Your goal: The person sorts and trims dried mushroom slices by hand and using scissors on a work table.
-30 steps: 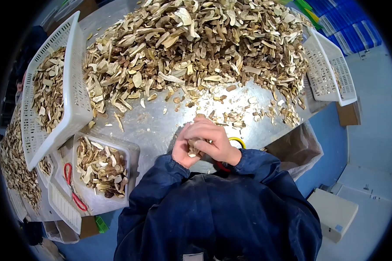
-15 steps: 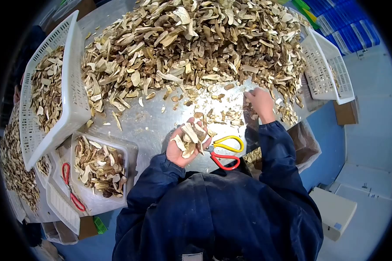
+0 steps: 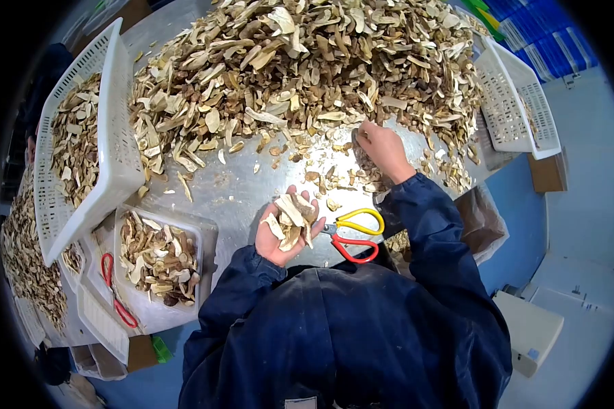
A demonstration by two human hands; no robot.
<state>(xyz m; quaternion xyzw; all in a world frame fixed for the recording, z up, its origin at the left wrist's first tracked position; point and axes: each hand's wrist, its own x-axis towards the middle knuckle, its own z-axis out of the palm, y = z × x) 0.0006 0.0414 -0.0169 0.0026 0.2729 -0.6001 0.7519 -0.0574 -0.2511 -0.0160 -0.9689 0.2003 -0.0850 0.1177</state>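
Observation:
My left hand (image 3: 275,238) is palm up, fingers curled around several pale dried mushroom slices (image 3: 293,217). Just right of it lies a pair of scissors (image 3: 359,223) with one yellow and one red handle; part of the blades is hard to see. My right hand (image 3: 385,151) reaches to the front edge of the big heap of dried mushroom slices (image 3: 307,75). Its thumb and fingers are pinched together at a small dark piece, too unclear to name. Small slices and crumbs (image 3: 331,163) lie on the metal table (image 3: 228,180) between the hands.
At left stand a white slotted basket (image 3: 119,129) of slices and a clear plastic tub (image 3: 199,259) of slices. Red-handled scissors (image 3: 118,293) lie beside the tub. Another white basket (image 3: 505,102) stands at right, above a lined box (image 3: 484,221). Someone's hand (image 3: 31,146) shows far left.
My right hand has moved left and slightly away from me along the heap's front edge. My left hand has shifted slightly left, still holding the slices.

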